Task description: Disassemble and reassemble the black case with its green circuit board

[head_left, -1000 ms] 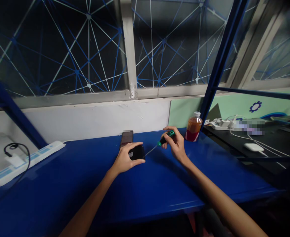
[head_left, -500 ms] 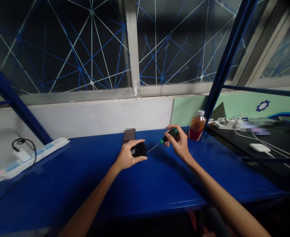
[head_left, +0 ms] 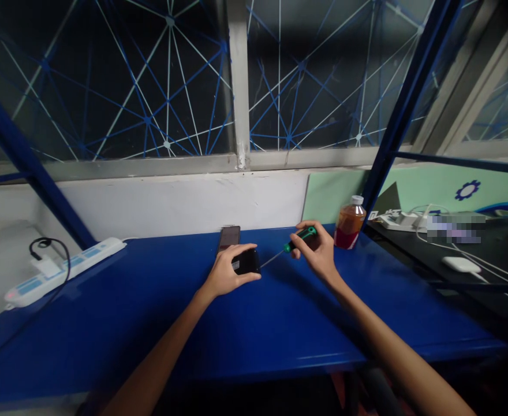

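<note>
My left hand grips a small black box-like device with a pale label, thumb on the near side and fingers on the far side. In my right hand is a screwdriver with a green and black handle, held at a slant. Its thin metal shaft points left and down, and the tip meets the right end of the black device. Just behind my left hand lies a dark phone, partly covered by that hand.
A bottle of amber drink stands at the back right of the blue table. On the left is a white power strip with a black cable. A black desk to the right holds chargers and white cables. Blue frame posts rise on both sides.
The whole view has shifted slightly, so everything sits a little further right. Both hands keep their holds, and the screwdriver tip stays at the device's end.
</note>
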{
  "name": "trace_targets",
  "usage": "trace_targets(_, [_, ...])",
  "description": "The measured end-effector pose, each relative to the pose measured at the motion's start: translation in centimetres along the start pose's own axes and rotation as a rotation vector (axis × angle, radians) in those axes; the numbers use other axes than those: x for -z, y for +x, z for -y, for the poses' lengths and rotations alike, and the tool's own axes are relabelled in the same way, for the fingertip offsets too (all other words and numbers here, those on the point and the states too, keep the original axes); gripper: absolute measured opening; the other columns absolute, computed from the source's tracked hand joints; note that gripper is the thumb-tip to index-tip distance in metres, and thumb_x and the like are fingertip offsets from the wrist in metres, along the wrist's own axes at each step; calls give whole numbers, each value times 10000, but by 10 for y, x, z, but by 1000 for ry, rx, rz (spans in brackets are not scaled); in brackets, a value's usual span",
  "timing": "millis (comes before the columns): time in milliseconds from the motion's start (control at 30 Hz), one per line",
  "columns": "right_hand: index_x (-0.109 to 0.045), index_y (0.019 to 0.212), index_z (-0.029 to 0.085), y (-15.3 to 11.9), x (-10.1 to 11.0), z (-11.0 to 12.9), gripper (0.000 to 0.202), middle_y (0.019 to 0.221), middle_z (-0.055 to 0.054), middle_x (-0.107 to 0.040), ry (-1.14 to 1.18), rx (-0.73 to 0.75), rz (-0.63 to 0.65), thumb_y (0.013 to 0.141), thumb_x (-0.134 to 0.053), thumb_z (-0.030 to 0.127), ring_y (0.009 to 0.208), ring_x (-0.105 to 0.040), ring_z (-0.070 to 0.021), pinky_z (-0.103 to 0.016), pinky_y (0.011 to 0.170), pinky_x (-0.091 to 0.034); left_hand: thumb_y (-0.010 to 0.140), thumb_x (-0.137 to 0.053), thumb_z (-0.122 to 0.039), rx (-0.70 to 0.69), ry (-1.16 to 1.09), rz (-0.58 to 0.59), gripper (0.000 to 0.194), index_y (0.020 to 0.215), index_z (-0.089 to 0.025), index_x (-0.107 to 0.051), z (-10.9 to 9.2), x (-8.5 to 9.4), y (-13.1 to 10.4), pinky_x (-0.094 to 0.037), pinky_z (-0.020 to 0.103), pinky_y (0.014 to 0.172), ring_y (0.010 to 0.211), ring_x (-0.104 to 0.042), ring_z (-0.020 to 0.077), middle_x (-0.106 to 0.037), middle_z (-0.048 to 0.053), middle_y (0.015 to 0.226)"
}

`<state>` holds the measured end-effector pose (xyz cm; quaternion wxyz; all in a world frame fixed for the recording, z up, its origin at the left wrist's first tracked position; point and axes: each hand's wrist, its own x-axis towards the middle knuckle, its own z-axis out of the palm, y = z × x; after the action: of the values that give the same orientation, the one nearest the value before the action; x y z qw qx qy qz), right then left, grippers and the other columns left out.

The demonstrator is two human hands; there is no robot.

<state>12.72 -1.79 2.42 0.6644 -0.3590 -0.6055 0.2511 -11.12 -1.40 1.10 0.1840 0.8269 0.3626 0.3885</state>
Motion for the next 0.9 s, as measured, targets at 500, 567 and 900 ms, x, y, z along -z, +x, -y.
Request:
trace_targets(500, [-536, 963, 207, 1, 3, 4, 309, 476, 77, -535, -78, -38, 33, 790, -689, 412, 336, -501, -106, -210, 349, -402, 688, -778, -416, 2, -11, -3, 586, 1227, -278, -594, 0, 1, 0, -455, 507, 986, 1111, -592, 296, -645, 73, 1200])
trace_targets(567, [-545, 947, 208, 0, 4, 4, 309, 451, 86, -512, -103, -51, 23, 779, -703, 414, 298, -454, -94, -198, 307, -350, 689, -778, -423, 4, -15, -3, 592, 1231, -278, -590, 0, 1, 0, -455, 503, 989, 1117, -589, 294, -640, 72, 1208])
trace_targets(900, [-510, 1056, 208, 1, 6, -1, 308, 712, 31, -592, 11, 18, 88, 841, -610, 404, 421, -551, -92, -230, 447, -464, 684, -778, -415, -3, -12, 0, 593, 1226, -261, -593, 0, 1, 0, -462, 510, 968, 1086, -601, 301, -653, 84, 1177])
